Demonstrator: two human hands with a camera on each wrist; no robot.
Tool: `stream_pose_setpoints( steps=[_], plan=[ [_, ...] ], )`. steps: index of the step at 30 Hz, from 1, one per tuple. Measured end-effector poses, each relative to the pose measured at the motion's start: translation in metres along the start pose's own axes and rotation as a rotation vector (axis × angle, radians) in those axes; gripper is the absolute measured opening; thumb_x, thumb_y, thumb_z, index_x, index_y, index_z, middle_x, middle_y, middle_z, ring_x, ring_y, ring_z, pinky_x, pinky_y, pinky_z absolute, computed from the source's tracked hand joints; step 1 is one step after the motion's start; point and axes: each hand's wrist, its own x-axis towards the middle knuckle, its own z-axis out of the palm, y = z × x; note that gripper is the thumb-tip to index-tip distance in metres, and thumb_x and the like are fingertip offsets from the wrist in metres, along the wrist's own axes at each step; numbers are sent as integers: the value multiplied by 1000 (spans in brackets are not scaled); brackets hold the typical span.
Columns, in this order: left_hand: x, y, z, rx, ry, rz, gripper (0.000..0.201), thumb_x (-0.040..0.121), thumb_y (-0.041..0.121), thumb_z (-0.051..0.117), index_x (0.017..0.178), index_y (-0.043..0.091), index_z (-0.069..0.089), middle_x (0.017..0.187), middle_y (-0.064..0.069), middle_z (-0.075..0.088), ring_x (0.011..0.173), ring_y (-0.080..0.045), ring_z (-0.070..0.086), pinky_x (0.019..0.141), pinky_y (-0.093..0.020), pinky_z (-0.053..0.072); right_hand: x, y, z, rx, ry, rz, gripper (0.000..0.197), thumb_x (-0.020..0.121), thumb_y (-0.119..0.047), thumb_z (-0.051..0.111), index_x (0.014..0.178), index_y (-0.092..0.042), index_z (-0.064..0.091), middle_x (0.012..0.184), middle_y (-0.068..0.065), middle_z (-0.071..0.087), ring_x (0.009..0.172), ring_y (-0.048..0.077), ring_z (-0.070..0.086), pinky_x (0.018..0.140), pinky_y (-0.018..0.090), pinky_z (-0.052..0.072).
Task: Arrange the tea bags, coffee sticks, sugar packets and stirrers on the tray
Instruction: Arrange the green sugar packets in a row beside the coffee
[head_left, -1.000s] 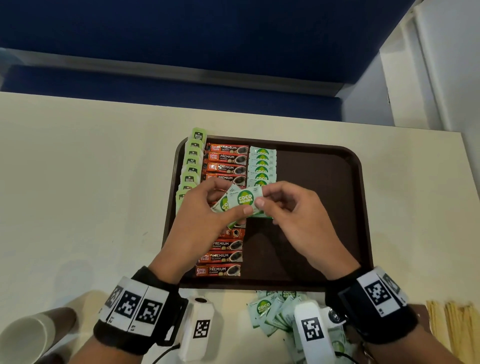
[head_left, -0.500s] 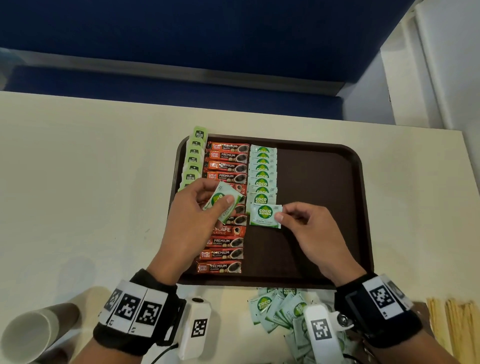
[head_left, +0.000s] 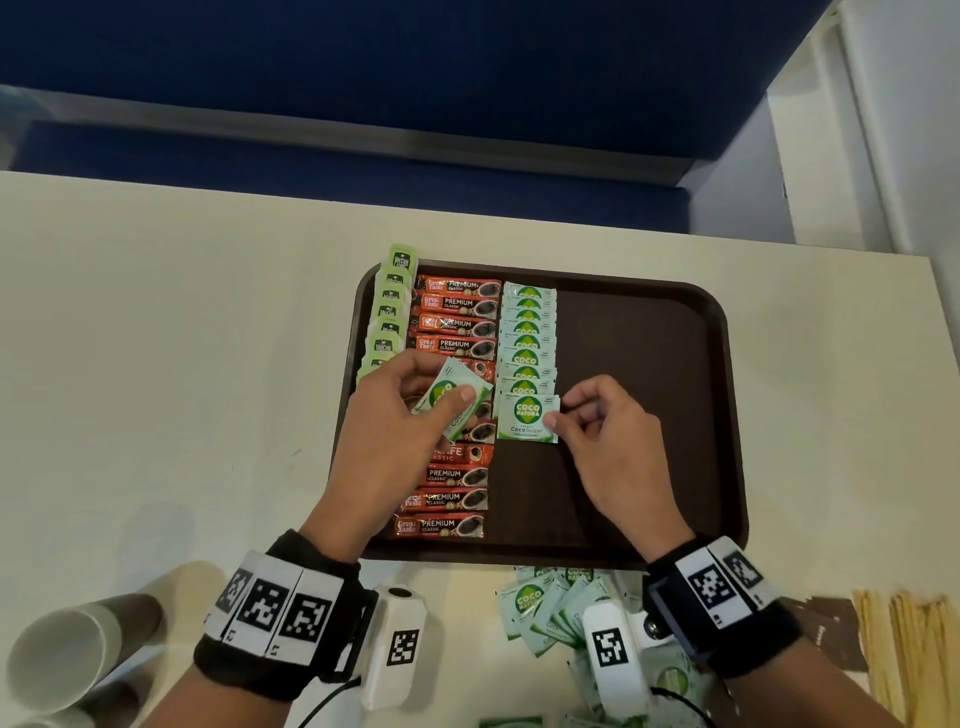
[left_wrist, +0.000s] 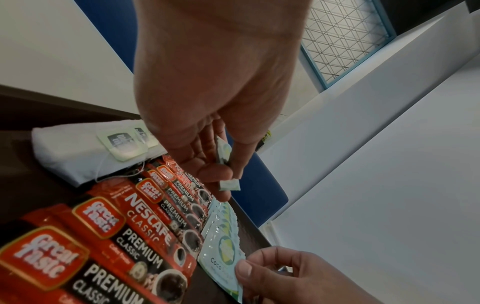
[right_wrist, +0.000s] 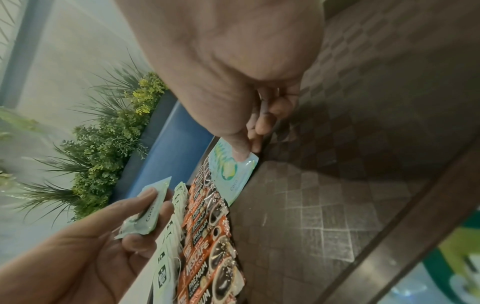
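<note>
Both arms are bare from wrist to elbow. Each wrist wears a broad black band: the left band (head_left: 275, 618) carries three white tiles printed with black square codes, the right band (head_left: 722, 603) two such tiles. A white camera block with one more code tag is strapped at each wrist, left block (head_left: 393, 647) and right block (head_left: 613, 652). Thin black cables trail from both.

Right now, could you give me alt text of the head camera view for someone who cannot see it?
A right hand pinches a sugar packet at the near end of a sugar column on a brown tray, beside rows of coffee sticks and tea bags. The left hand holds more packets above the sticks.
</note>
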Motion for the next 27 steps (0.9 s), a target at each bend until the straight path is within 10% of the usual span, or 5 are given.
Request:
stream_pose_setpoints(
  steps=[16, 22, 27],
  plan=[
    [0, -4, -4, 0, 38, -62, 22, 97, 26, 80, 116, 28, 70, 109, 17, 77, 96, 1, 76, 62, -23, 64, 0, -2, 2, -2, -12, -19, 22, 90, -33, 85, 98, -27, 65, 77, -8, 68, 65, 4, 59, 58, 17, 48],
    [0, 3, -3, 20, -79, -75, 22, 103, 19, 72, 121, 33, 73, 112, 15, 78, 84, -14, 81, 80, -29, 66, -5, -15, -8, 103, 38, -111, 10, 96, -25, 78, 101, -24, 69, 90, -10, 68, 80, 7, 61, 71, 13, 48],
    [0, 14, 4, -9, -245, 3, 36, 97, 18, 79, 130, 34, 76, 113, 8, 80, 97, -14, 79, 79, -27, 66, -9, -40, -20, 279, -248, -123, 16, 102, -31, 71, 116, -26, 74, 106, -8, 76, 96, 7, 71, 72, 16, 52]
  ],
)
